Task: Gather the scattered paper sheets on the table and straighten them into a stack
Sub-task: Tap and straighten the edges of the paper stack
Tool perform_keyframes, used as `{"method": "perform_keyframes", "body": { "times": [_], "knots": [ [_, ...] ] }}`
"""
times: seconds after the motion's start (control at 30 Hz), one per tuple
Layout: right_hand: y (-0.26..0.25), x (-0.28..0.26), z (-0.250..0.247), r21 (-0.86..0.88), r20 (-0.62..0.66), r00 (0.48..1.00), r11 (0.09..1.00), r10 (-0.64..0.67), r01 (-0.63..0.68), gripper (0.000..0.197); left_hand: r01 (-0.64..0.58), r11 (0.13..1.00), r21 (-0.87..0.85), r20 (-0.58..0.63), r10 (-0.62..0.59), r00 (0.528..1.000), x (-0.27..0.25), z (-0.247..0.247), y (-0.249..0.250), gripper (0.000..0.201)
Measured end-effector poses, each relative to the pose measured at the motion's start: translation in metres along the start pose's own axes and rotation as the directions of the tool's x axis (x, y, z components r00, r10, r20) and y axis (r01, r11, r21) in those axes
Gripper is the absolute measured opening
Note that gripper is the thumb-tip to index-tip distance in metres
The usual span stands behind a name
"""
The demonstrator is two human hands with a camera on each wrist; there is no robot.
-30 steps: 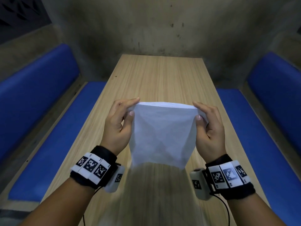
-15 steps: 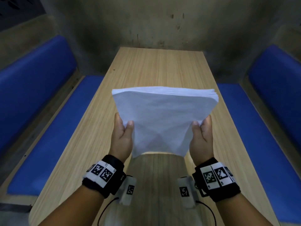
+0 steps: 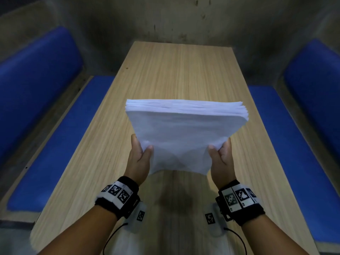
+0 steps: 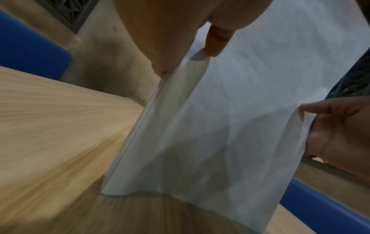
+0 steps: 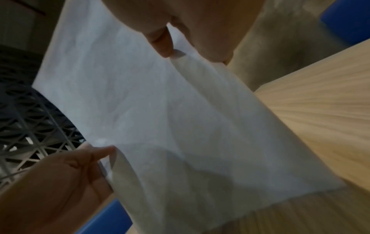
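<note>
L bench seat (image 3: 55,137), blue, beside table (image 3: 176,74). L hand (image 3: 138,159) grips paper stack (image 3: 184,137) at its L side edge, thumb on near face, fingers behind. Stack held upright, sheets bunched together, top edges roughly even; bottom edge at table surface, contact unclear (blur). R hand (image 3: 221,159) grips R side edge likewise. R bench seat (image 3: 287,137) blue.

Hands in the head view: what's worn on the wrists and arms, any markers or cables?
Both forearms are bare, no sleeves or gloves. The left hand and right hand each have a black wristband carrying white tags printed with black square fiducial markers. A pale camera unit with its own marker hangs under each wrist, and a thin black cable runs back from each.
</note>
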State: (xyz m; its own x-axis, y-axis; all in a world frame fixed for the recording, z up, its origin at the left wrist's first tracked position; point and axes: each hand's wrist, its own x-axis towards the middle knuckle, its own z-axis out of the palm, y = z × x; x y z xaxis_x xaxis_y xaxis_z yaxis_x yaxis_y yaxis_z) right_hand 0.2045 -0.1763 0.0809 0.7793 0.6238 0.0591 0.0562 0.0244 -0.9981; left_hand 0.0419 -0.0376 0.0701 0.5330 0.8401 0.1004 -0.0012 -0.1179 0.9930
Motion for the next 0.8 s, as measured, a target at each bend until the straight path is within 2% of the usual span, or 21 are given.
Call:
{"method": "perform_keyframes", "body": {
  "times": [0.1,0.23,0.27,0.37,0.43,0.5,0.53,0.6,0.67,0.8],
  "knots": [
    [0.011,0.001,-0.001,-0.057,0.024,1.000,0.998,0.005,-0.004,0.055,0.008,0.999,0.049,0.047,-0.010,0.999,0.002,-0.003,-0.016,0.043],
    [0.031,0.002,-0.001,-0.229,0.075,0.997,0.973,0.019,-0.001,0.034,0.064,0.982,0.176,0.129,-0.088,0.988,0.003,-0.007,-0.026,0.036],
    [0.036,0.004,0.000,-0.303,0.068,0.997,0.953,0.023,-0.001,0.025,0.079,0.967,0.242,0.127,-0.112,0.985,0.004,-0.007,-0.027,0.040],
    [0.043,0.012,-0.001,-0.517,0.032,0.999,0.855,-0.023,0.036,0.021,0.151,0.901,0.407,0.074,-0.197,0.978,0.014,-0.003,-0.031,0.055],
    [0.043,0.020,-0.005,-0.468,0.066,0.998,0.883,0.000,0.031,0.023,0.158,0.909,0.384,0.094,-0.209,0.973,0.023,0.000,-0.027,0.057],
    [0.038,0.029,-0.015,-0.338,0.094,0.992,0.940,0.087,-0.050,0.037,0.181,0.924,0.338,0.155,-0.245,0.957,0.034,0.007,-0.025,0.045],
    [0.034,0.034,-0.023,-0.337,0.108,0.985,0.937,0.135,-0.092,0.033,0.203,0.917,0.344,0.187,-0.278,0.942,0.038,0.014,-0.023,0.036],
    [0.033,0.046,-0.045,-0.450,0.102,0.963,0.875,0.248,-0.178,0.025,0.256,0.891,0.375,0.216,-0.353,0.910,0.044,0.031,-0.025,0.031],
    [0.036,0.056,-0.064,-0.560,0.061,0.935,0.787,0.350,-0.258,0.014,0.335,0.864,0.376,0.222,-0.435,0.873,0.048,0.054,-0.033,0.038],
    [0.060,0.072,-0.100,-0.694,-0.040,0.856,0.602,0.515,-0.395,0.024,0.429,0.753,0.500,0.196,-0.580,0.791,0.052,0.100,-0.056,0.025]
  ]
}}
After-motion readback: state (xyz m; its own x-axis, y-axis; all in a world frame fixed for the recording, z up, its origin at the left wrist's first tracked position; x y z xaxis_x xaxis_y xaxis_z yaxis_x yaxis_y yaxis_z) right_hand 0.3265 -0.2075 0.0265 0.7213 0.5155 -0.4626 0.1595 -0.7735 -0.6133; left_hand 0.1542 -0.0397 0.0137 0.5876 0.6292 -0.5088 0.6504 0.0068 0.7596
